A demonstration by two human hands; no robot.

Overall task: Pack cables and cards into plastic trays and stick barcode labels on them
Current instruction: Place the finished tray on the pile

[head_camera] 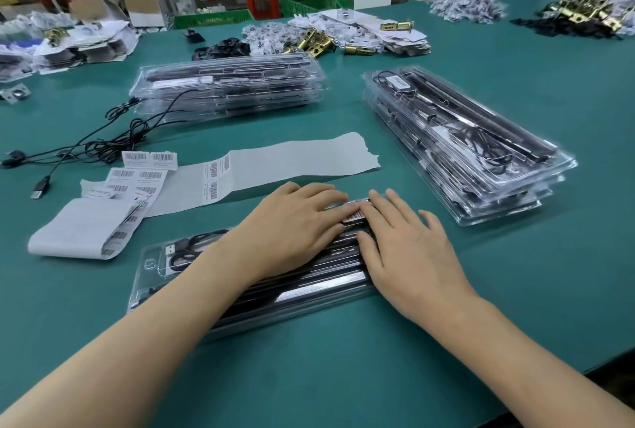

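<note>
Fingers (319, 191) flat and straight, side by side: left hand (292, 225) and right hand (409, 252) press the barcode label (355, 216) onto the tray's (161, 257) far end, surely to bond it; label strip (292, 161) lies just beyond the tray

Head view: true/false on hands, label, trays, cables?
1. Both the left hand and right hand press flat on a barcode label on the near tray. True.
2. The right stack is a single tray. False: several trays are stacked.
3. Loose black cables lie on the table by the far stack. True.
4. The label backing strip lies on the near tray. False: it lies on the table beyond it.
</note>
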